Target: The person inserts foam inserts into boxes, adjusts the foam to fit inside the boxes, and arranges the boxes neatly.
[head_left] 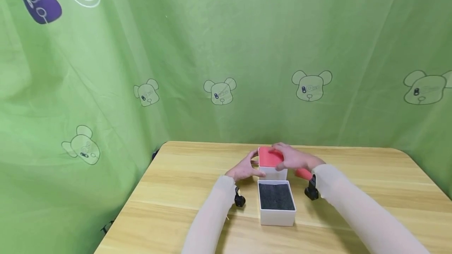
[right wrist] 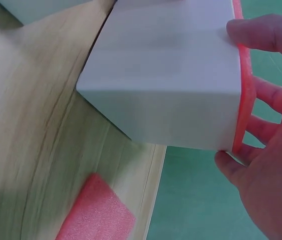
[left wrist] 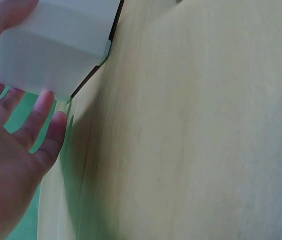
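At the centre of the head view we hold a white box with a red top point(head_left: 271, 162) between both hands, just above the wooden table point(head_left: 176, 191). Our right hand point(head_left: 294, 160) curls over its right side, thumb and fingers grasping the red-edged top. Our left hand point(head_left: 244, 169) lies against the box's left side, thumb on its wall and fingers loosely spread beneath. Just below in the frame stands an open white box with dark foam lining point(head_left: 277, 202). A pink foam piece point(right wrist: 96, 214) lies on the table, lower left in the right wrist view.
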`<state>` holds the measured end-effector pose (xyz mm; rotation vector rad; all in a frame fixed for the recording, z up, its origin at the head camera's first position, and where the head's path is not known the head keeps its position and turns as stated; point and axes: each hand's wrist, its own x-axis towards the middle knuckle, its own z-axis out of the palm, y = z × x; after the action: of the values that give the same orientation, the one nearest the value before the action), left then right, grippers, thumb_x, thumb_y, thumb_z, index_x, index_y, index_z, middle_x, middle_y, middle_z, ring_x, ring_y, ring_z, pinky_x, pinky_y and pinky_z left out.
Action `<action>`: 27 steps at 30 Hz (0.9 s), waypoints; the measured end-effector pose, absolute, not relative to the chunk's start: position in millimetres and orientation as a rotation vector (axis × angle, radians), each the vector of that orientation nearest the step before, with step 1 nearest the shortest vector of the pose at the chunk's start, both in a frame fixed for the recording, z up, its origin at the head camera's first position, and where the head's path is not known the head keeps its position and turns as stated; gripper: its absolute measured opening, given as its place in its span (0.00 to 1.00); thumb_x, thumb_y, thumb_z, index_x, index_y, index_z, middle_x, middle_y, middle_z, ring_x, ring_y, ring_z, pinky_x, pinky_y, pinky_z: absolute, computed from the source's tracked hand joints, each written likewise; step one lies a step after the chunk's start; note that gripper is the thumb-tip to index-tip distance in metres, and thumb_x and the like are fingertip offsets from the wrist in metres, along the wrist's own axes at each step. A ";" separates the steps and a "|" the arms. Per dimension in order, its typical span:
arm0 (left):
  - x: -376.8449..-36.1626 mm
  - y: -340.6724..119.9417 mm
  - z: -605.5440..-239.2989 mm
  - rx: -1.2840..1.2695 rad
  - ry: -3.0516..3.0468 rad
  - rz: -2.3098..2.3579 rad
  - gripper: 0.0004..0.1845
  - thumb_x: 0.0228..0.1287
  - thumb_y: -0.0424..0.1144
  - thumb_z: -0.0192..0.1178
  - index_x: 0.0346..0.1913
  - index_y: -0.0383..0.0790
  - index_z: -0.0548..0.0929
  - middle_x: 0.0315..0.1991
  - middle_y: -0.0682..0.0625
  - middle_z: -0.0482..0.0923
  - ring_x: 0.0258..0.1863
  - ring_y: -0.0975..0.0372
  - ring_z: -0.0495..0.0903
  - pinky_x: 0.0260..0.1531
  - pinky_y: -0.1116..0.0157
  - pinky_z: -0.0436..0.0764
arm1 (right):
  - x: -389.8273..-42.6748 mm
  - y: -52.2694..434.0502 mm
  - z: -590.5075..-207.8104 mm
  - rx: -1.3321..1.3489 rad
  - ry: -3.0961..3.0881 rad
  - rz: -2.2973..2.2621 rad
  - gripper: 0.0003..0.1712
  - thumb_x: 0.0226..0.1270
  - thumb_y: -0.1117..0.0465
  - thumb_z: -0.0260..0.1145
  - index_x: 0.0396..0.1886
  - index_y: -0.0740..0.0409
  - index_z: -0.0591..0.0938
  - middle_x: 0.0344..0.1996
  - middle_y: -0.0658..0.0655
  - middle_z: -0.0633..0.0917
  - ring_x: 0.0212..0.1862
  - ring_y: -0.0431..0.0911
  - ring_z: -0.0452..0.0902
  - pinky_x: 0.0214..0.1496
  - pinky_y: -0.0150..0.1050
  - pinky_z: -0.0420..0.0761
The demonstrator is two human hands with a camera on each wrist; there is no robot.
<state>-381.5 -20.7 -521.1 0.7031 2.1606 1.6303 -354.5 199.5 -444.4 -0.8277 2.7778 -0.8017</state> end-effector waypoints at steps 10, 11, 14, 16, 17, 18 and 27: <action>-379.4 -20.4 -520.5 0.688 2.190 1.610 0.54 0.47 0.29 0.73 0.74 0.46 0.50 0.70 0.54 0.56 0.58 0.61 0.70 0.51 0.67 0.75 | -352.4 201.7 -452.7 -0.916 2.875 -0.694 0.43 0.59 0.37 0.64 0.65 0.60 0.70 0.68 0.68 0.62 0.67 0.66 0.54 0.63 0.65 0.58; -379.4 -20.6 -520.6 0.688 2.187 1.611 0.54 0.47 0.29 0.73 0.74 0.46 0.50 0.70 0.54 0.56 0.58 0.60 0.70 0.51 0.67 0.75 | -352.7 202.2 -453.9 -0.929 2.879 -0.682 0.43 0.59 0.37 0.63 0.66 0.60 0.70 0.68 0.68 0.62 0.67 0.65 0.54 0.64 0.65 0.57; -379.4 -21.2 -521.5 0.687 2.181 1.616 0.54 0.47 0.29 0.73 0.74 0.45 0.49 0.70 0.53 0.57 0.58 0.60 0.70 0.50 0.67 0.75 | -353.2 203.8 -456.6 -0.961 2.888 -0.653 0.42 0.61 0.36 0.61 0.66 0.60 0.70 0.68 0.67 0.62 0.68 0.65 0.54 0.65 0.64 0.56; -379.4 -21.2 -521.8 0.686 2.178 1.621 0.55 0.47 0.29 0.73 0.74 0.45 0.49 0.70 0.53 0.57 0.58 0.60 0.70 0.50 0.67 0.76 | -353.5 204.5 -457.1 -0.979 2.887 -0.651 0.42 0.62 0.36 0.60 0.66 0.60 0.70 0.68 0.66 0.62 0.68 0.64 0.53 0.65 0.63 0.55; -379.6 -21.2 -521.9 0.683 2.178 1.619 0.55 0.47 0.29 0.72 0.74 0.46 0.49 0.70 0.54 0.57 0.58 0.60 0.70 0.50 0.67 0.76 | -353.6 204.8 -457.1 -0.989 2.886 -0.650 0.42 0.63 0.37 0.59 0.66 0.61 0.69 0.68 0.66 0.62 0.68 0.65 0.53 0.65 0.64 0.55; -379.5 -21.0 -521.8 0.683 2.179 1.618 0.55 0.47 0.29 0.72 0.74 0.46 0.49 0.70 0.54 0.57 0.58 0.60 0.70 0.49 0.67 0.76 | -353.8 205.2 -457.0 -0.997 2.887 -0.646 0.41 0.63 0.37 0.59 0.66 0.61 0.69 0.68 0.66 0.62 0.68 0.65 0.53 0.65 0.64 0.54; -382.0 -20.0 -521.6 0.714 2.147 1.644 0.53 0.49 0.27 0.71 0.74 0.44 0.48 0.70 0.51 0.56 0.58 0.59 0.71 0.48 0.67 0.77 | -354.8 205.2 -454.9 -1.015 2.900 -0.591 0.41 0.64 0.36 0.57 0.67 0.61 0.69 0.69 0.63 0.63 0.69 0.64 0.52 0.66 0.63 0.54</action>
<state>-382.0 -20.0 -521.6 0.7145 2.1467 1.6444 -354.8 205.2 -454.9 -1.0153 2.8997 -0.5907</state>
